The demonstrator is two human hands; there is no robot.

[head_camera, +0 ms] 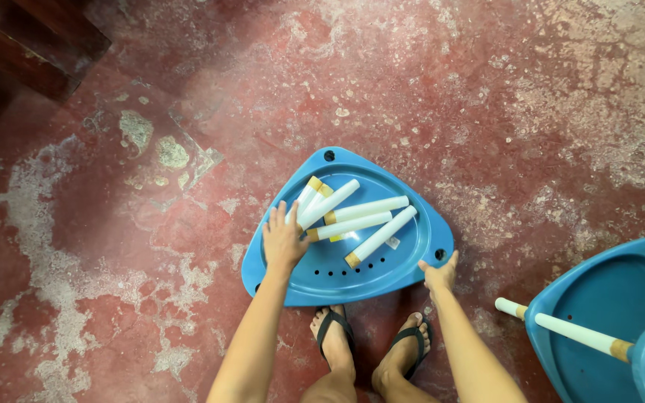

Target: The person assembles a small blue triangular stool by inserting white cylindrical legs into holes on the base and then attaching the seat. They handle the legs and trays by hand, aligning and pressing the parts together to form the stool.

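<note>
Left hand (284, 240) lies flat on the blue tray (412, 250), fingers spread, tips touching the nearest white tubes (360, 220). Tray sits on the red floor (113, 261), just far of the sandalled feet (371, 347). Tubes lie loose in it: likely light, stiff, smooth, prone to rolling. Right hand (440, 275) pinches the tray's near-right corner rim, fingers closed on it. Moulded plastic, probably rigid and light; best gripped at the rim corners. Far right, another blue shelf (599, 298) with a tube.

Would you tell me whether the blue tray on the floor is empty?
No, the blue tray holds several white tubes, and the left hand rests on them.
</note>
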